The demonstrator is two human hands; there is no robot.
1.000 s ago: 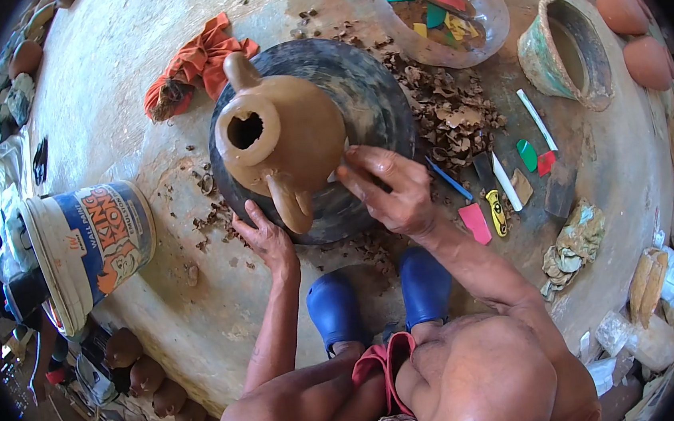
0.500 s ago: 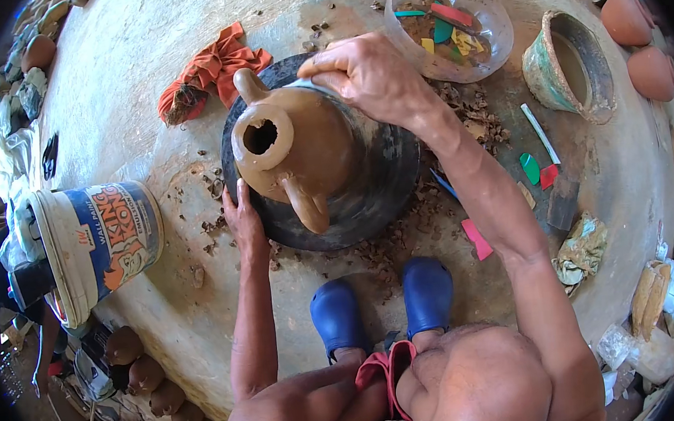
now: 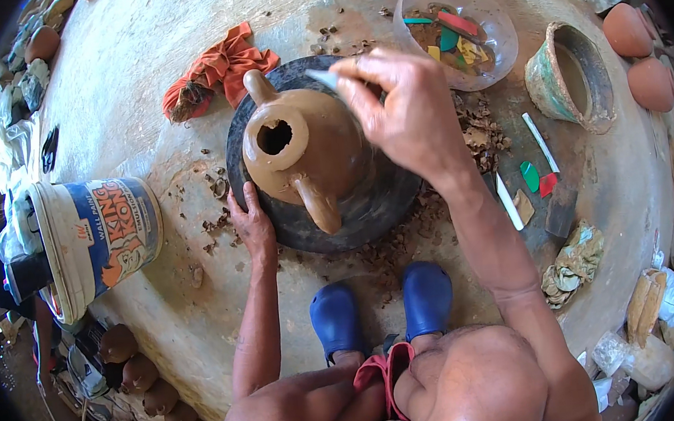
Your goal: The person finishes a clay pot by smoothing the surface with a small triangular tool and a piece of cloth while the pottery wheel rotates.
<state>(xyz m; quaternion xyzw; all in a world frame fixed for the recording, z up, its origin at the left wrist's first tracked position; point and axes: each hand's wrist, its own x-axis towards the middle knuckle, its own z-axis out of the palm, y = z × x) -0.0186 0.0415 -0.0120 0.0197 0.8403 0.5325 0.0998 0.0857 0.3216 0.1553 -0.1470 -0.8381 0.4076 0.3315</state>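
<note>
A wet brown clay pot (image 3: 318,136) with two stubby side projections and a jagged hole in its raised neck rests on a dark round turntable (image 3: 374,219). My left hand (image 3: 255,224) lies at the turntable's left edge, fingers stretched out, gripping nothing. Above the pot's right side, my right hand (image 3: 408,112) is slightly blurred and pinches a thin, pale bluish scraper (image 3: 322,78). The scraper's tip points left over the turntable's far part; whether it touches anything cannot be made out. My right hand and forearm hide part of the turntable's right side.
Beyond my right hand stands a clear bowl (image 3: 504,35) of coloured pieces, beside a clay-crusted bucket (image 3: 542,80). An orange cloth (image 3: 232,63) lies far left of the turntable, a paint bucket (image 3: 134,232) at left. Clay scraps and white sticks (image 3: 539,141) litter the floor.
My right hand has lifted off the pot's far side and come up and rightward with the scraper. My left hand has slid a little down the turntable's edge, away from the pot.
</note>
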